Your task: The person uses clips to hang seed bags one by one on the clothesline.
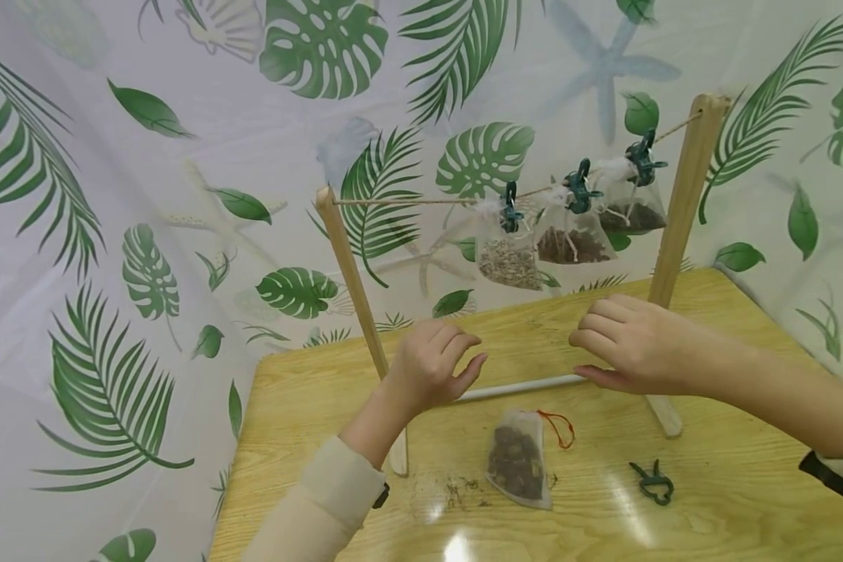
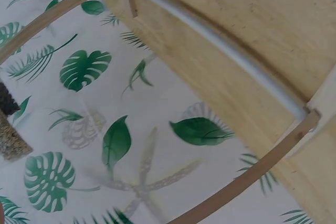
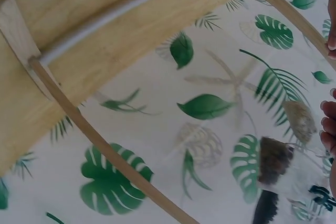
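Above the table my left hand (image 1: 432, 363) hovers near the left wooden post, fingers loosely bent and holding nothing. My right hand (image 1: 628, 343), equally bare, hangs in front of the right post; some of its fingers (image 3: 328, 124) show at the right wrist view's edge. Between and below the hands lies a mesh drawstring bag (image 1: 518, 460) of dark dried pieces with a red cord. To its right rests a dark green clip (image 1: 653, 484). Behind, three filled mesh bags hang from a twine line (image 1: 407, 201): a pale one (image 1: 509, 261), a reddish-brown one (image 1: 572, 240) and a dark one (image 1: 632, 217), each under a green clip.
The twine spans a left post (image 1: 351, 273) and a right post (image 1: 681, 195), joined low down by a white rod (image 1: 520, 387). Dark crumbs (image 1: 464, 490) lie scattered on the yellow wooden table (image 1: 309, 421). A leaf-printed cloth (image 1: 204, 257) forms the backdrop.
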Demonstrator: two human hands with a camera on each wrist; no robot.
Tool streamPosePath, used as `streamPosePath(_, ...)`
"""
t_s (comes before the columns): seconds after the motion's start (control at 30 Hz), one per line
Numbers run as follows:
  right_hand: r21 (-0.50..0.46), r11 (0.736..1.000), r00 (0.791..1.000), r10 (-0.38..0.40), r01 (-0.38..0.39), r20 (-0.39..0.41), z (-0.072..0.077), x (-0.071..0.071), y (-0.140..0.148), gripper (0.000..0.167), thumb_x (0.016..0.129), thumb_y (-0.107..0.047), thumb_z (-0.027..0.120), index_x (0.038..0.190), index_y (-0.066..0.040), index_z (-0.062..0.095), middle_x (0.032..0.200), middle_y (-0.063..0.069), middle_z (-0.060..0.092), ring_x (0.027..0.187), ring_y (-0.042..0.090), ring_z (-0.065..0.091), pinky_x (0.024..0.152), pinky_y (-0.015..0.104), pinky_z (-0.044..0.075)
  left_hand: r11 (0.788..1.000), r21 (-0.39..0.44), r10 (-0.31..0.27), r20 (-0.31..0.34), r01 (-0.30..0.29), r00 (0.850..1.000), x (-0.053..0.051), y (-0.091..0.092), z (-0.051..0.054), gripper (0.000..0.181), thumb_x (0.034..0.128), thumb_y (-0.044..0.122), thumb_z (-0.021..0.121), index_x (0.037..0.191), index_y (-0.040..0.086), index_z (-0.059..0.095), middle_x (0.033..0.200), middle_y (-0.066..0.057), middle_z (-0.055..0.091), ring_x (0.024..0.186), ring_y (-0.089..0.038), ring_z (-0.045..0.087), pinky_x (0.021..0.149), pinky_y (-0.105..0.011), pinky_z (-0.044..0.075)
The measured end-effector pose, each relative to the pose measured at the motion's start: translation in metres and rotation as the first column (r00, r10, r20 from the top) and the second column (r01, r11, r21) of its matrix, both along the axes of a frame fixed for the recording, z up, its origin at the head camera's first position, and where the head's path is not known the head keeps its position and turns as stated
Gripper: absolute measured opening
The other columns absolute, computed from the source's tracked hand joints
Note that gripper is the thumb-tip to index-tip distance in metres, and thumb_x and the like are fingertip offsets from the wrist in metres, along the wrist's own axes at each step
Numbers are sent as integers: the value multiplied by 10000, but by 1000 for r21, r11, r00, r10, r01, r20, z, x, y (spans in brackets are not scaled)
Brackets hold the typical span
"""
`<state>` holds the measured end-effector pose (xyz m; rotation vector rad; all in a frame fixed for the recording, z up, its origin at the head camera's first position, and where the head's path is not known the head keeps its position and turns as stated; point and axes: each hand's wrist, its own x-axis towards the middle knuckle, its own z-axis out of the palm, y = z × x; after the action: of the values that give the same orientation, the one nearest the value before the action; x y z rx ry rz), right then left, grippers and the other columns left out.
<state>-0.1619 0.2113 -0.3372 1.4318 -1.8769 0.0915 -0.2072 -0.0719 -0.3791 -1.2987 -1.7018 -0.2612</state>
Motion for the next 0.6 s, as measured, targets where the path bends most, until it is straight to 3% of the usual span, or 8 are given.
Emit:
streamPosePath(0.33, -68, 996, 998, -51, 53, 29, -75, 2, 20, 418, 1007, -352, 395, 813, -54, 616, 741, 30, 575, 647, 175, 534, 578, 325, 466, 999, -37, 18, 51, -16, 999, 4, -7, -47, 256, 671, 220, 818, 830, 83, 671, 737, 5, 626, 641, -109, 583, 625, -239, 499)
streamPosePath(0.6, -18, 997, 997, -71, 72, 6, -121, 3, 38, 420, 1012, -344, 386, 813, -56, 618, 738, 29, 570, 649, 173, 519, 567, 313, 436, 996, -62, 74, 56, -71, 996, 2, -8, -78, 244, 694, 248, 795, 837, 95, 669, 751, 13, 623, 658, -99, 590, 649, -230, 507)
